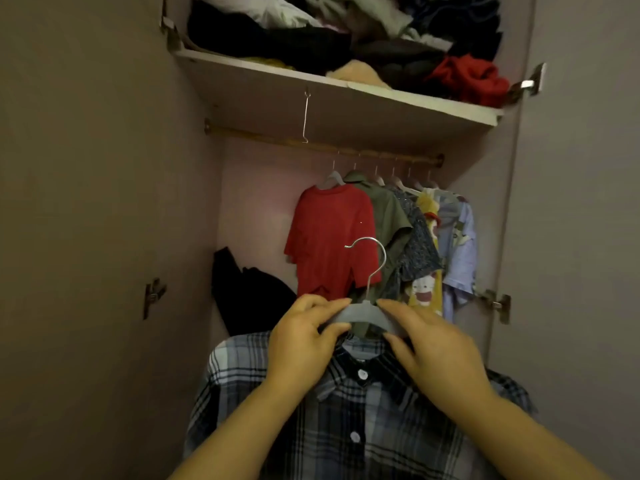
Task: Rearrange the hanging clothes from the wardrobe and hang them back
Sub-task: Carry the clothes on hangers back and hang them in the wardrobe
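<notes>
Mauve panels line the wardrobe (pixel 242 188) in front of you, both doors swung wide. Its white shelf (pixel 346 102) runs across the top and carries a loose pile of clothes (pixel 311 39), mostly black, with a red piece at the right end. Below your arms hangs the plaid shirt (pixel 363 427), blue, white and dark checks, buttoned at the front, held out in front of the wardrobe and not on the rail. Further in, a row of garments hangs bunched toward the right: a red T-shirt (pixel 332 237) at the left end, then an olive shirt (pixel 388 216), a dark patterned shirt (pixel 419 244), a yellow cartoon top (pixel 427 289) and a pale blue shirt (pixel 460 251). A black garment (pixel 249 296) slumps low against the back wall on the left. The wooden rod (pixel 263 138) crosses under the shelf, bare along its left half. Your left hand (pixel 304 344) pinches the left arm of the grey hanger (pixel 360 311) between curled fingers and thumb; your right hand (pixel 436 355) grips the right arm the same way. The hanger's metal hook (pixel 377 251) stands up in front of the red T-shirt, well below the rod. A thin wire hook (pixel 305 116) dangles from the underside of the shelf.
</notes>
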Demonstrator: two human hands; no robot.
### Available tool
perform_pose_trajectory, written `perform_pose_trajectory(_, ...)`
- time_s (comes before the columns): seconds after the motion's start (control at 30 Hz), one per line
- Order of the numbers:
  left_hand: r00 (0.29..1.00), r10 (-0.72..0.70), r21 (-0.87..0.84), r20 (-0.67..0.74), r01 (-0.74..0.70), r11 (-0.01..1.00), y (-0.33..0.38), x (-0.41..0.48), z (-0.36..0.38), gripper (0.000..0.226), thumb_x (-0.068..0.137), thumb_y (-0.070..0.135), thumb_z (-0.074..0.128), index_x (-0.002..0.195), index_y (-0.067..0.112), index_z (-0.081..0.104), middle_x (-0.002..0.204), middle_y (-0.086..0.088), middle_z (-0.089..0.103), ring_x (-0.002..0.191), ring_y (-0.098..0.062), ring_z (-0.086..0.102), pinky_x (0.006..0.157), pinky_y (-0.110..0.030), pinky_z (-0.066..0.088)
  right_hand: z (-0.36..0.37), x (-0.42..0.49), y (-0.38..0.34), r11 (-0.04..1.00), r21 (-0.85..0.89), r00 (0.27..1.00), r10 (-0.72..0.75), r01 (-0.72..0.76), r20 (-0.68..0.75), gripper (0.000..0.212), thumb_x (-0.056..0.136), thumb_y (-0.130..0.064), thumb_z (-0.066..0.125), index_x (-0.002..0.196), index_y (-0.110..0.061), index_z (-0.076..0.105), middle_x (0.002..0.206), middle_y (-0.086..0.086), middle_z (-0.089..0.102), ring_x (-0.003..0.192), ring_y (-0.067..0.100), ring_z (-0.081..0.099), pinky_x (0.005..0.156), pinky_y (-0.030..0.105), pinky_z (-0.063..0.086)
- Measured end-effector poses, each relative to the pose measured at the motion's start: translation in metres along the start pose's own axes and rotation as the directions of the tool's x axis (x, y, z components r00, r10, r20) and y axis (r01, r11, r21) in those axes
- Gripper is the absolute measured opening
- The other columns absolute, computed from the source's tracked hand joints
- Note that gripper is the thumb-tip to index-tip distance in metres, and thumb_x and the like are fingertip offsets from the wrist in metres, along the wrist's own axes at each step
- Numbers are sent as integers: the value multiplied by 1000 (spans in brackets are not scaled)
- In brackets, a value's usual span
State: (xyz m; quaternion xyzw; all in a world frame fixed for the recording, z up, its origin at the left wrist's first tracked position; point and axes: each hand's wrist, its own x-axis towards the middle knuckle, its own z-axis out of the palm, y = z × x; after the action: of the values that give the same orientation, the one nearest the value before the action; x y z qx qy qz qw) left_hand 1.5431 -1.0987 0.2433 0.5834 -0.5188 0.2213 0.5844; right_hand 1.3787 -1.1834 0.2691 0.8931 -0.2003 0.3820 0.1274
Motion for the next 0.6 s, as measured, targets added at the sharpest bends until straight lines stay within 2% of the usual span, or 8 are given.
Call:
perform_pose_trajectory(0.13,1000,3,48,-17,-2,999,-30,41,14,35,79,16,72,112,26,68,87,21,52,81,0,53,76,-10,45,33,46,18,999,-29,999,-21,20,-48,49,97,-42,43,143,-38,27,124,-10,54,102,14,57,71,27,49)
perform_pose_trajectory(0.27,999,8,49,-49,-6,999,-70,81,28,33,79,18,72,111,26,68,91,13,57,84,-5,57,79,-20,49,62,97,30,997,-42,996,-63,61,-62,42,96,-42,44,137,-39,36,121,-10,56,100,12,58,69,32,51)
perform_pose_trajectory(0.37,998,-6,43,-61,9,999,-107,119,37,32,80,20,71,111,27,68,95,11,58,86,-5,57,80,-19,48,88,143,36,992,-88,992,-97,90,-81,41,95,-44,43,136,-40,37,119,-11,56,100,12,58,70,28,50)
perform_pose_trajectory(0.5,998,-3,1,-62,3,1000,-158,179,51,31,82,22,69,112,29,67,94,20,54,84,5,53,75,-2,40,121,210,47,991,-103,987,-103,90,-124,41,93,-43,48,133,-39,44,110,-11,59,95,11,60,64,25,45)
perform_pose_trajectory(0.6,996,27,-8,-86,-28,1000,-190,230,62,32,84,24,67,115,30,65,96,20,53,87,1,54,80,-11,44,139,265,57,991,-102,983,-102,87,-151,41,92,-42,50,133,-37,46,109,-11,59,93,10,60,65,24,48)
